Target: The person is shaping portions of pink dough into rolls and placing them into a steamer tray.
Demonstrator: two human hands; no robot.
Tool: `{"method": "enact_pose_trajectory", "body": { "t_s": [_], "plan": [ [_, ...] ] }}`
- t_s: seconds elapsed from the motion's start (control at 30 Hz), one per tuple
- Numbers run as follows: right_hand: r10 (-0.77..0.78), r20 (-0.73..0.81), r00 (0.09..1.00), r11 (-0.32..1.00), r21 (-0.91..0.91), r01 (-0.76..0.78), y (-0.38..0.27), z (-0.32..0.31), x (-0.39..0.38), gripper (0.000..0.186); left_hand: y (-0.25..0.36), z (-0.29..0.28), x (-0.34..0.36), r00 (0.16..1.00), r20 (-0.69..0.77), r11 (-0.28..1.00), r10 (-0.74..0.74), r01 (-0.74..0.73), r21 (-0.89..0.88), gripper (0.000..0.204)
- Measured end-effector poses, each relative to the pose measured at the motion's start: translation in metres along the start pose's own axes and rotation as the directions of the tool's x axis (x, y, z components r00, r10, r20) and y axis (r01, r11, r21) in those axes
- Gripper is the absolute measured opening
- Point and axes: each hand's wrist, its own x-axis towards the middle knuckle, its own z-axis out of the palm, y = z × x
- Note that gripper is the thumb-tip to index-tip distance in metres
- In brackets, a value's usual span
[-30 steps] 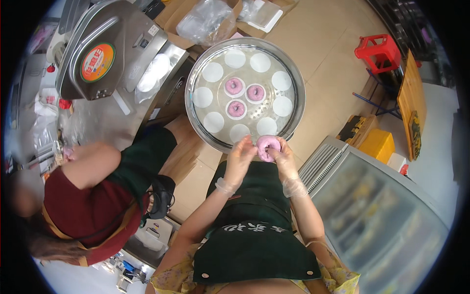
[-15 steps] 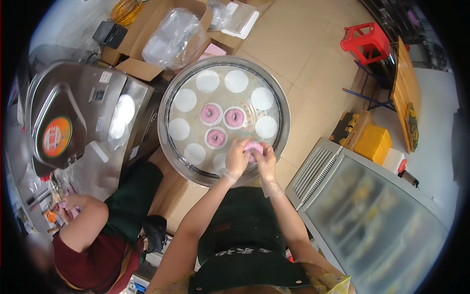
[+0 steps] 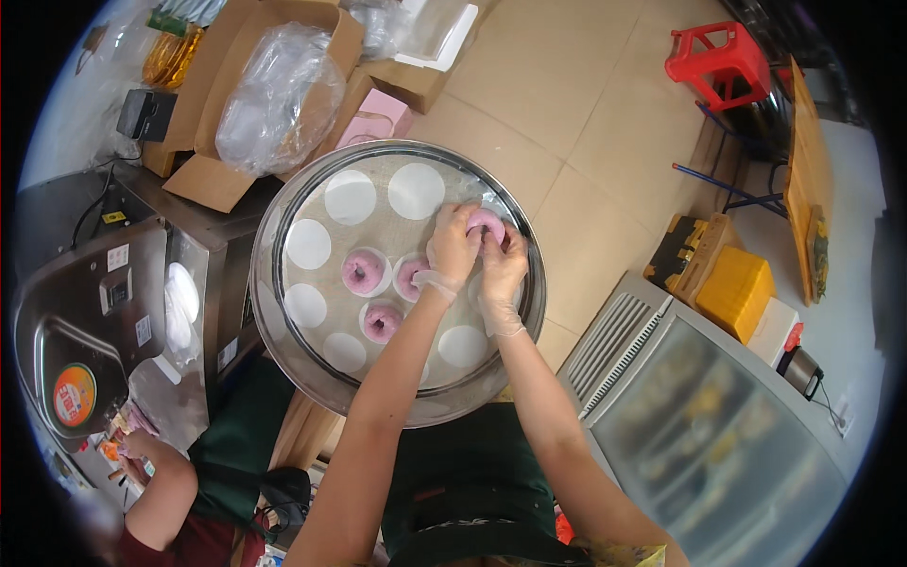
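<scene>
Hands (image 3: pixel 455 249) (image 3: pixel 502 272) moved forward, arms (image 3: pixel 383 402) extended, fingers (image 3: pixel 514 244) holding pink ring (image 3: pixel 485 218)

Beige floor tiles (image 3: pixel 534 104) lie beside a grey, vented cabinet (image 3: pixel 713 416).

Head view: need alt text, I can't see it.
The left hand and right hand, in clear plastic gloves, hold a pink dough ring over a round metal tray; three more rings sit there on white paper discs.

Bright, fairly even light — glints on clear plastic bag (image 3: pixel 279 99); edges bowed — corners black.
</scene>
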Motion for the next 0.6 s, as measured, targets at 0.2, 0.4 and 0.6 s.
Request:
{"method": "enact_pose_trajectory", "body": {
  "t_s": [0.2, 0.4, 0.6],
  "plan": [
    [-0.036, 0.008, 0.999, 0.992, -0.119, 0.037, -0.008, -0.003, -0.015, 0.032, -0.016, -0.004, -0.008, 0.998, -0.029, 0.992, -0.056, 0.052, -0.114, 0.046],
    [-0.008, 0.054, 0.998, 0.999, -0.048, 0.011, -0.002, -0.014, -0.01, 0.043, -0.018, 0.004, -0.007, 0.997, 0.004, 0.98, -0.079, 0.078, -0.185, 0.042],
    [-0.354, 0.5, 0.79, 0.578, -0.547, 0.605, -0.051, -0.011, -0.003, 0.075, -0.055, 0.0, -0.014, 0.984, -0.096, 0.877, -0.149, 0.087, -0.472, 0.042]
  ]
}}
